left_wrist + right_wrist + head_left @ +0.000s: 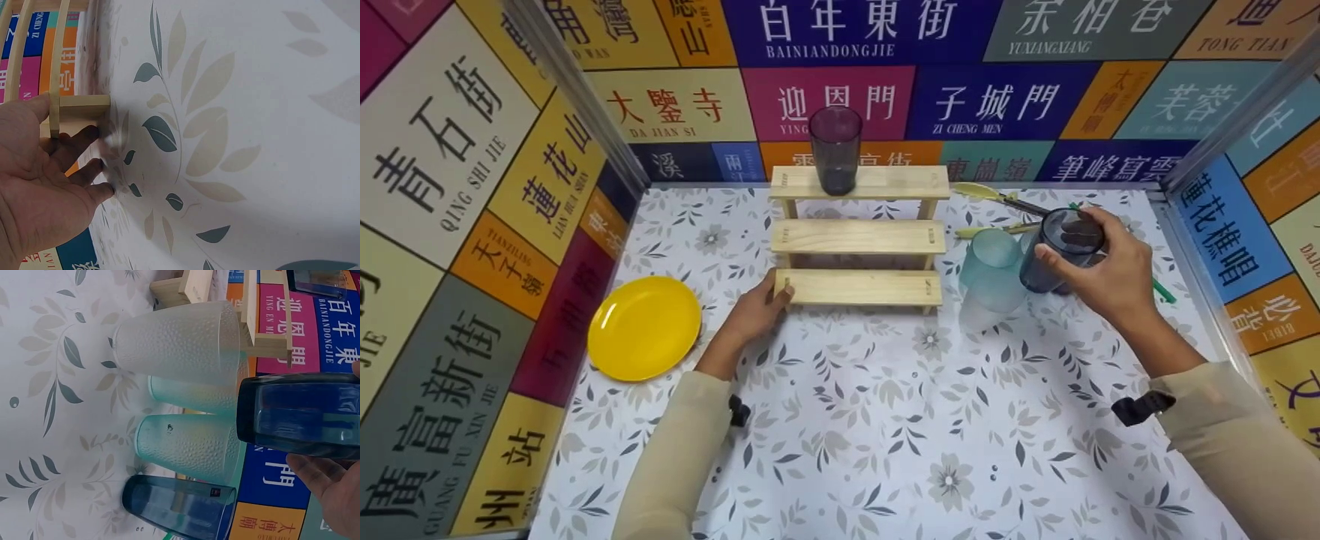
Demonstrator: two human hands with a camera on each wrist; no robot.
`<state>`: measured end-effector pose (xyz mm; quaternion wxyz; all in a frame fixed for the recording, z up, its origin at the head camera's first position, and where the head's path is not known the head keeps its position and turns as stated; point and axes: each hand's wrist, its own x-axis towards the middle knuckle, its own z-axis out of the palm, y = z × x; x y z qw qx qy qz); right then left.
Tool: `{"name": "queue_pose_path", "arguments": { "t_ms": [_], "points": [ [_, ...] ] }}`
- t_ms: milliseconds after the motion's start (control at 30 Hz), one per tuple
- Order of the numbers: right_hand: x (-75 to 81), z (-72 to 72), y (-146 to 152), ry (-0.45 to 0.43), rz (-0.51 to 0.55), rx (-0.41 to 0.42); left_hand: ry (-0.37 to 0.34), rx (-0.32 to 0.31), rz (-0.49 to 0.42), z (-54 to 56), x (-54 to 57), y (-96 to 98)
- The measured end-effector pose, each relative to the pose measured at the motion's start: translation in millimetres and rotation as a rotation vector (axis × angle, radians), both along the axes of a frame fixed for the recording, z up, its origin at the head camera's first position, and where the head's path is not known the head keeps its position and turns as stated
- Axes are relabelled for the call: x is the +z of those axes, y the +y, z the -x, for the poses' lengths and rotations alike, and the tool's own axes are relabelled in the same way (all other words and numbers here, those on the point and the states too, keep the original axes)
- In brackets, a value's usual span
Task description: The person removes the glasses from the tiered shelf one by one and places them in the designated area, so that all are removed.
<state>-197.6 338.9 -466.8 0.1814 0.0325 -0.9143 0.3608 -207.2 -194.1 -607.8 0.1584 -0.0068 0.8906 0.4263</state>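
My right hand [1117,270] holds a dark blue tumbler [304,416] off the table, thumb on one side and fingers on the other. Below it, another dark blue tumbler [174,503] stands beside two textured teal tumblers [188,447] and a clear frosted one [174,343]. My left hand [754,311] pinches the left end of a three-step wooden rack [859,287] at its lowest step, as the left wrist view [53,185] shows with that hand. On the top step stands a dark purple tumbler [836,150], upright. The rack's two lower steps carry nothing.
A yellow plate [645,328] lies to the left of the rack. Cutlery with yellow ends [979,192] lies behind the tumblers, and a green stick [1164,290] is partly hidden by my right hand. Printed panels [825,34] wall the table at the back and sides.
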Motion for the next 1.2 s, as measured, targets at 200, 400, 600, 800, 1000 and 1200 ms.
{"name": "queue_pose_path", "arguments": {
  "t_ms": [200,400,600,800,1000,1200],
  "points": [
    [-7.3,-2.7,6.1,-0.012,-0.006,-0.009,-0.001,0.006,0.003,0.4,-0.6,-0.8],
    [-16.5,-7.0,8.9,0.003,-0.014,-0.021,0.006,0.003,0.014,1.6,-2.0,-1.6],
    [-29.1,-10.9,13.7,-0.001,-0.002,-0.014,-0.001,0.007,0.002,1.2,-1.1,-0.9],
    [-42.8,-16.0,16.9,-0.038,0.023,0.004,-0.009,0.008,0.008,1.5,-2.1,-0.4],
    [-55.3,-21.0,16.8,-0.1,0.02,-0.009,0.006,-0.001,0.02,0.7,-1.5,-0.8],
    [-69.8,-25.0,16.5,-0.122,0.044,-0.014,0.001,0.008,0.014,-0.1,-0.7,0.7]
  ]
}}
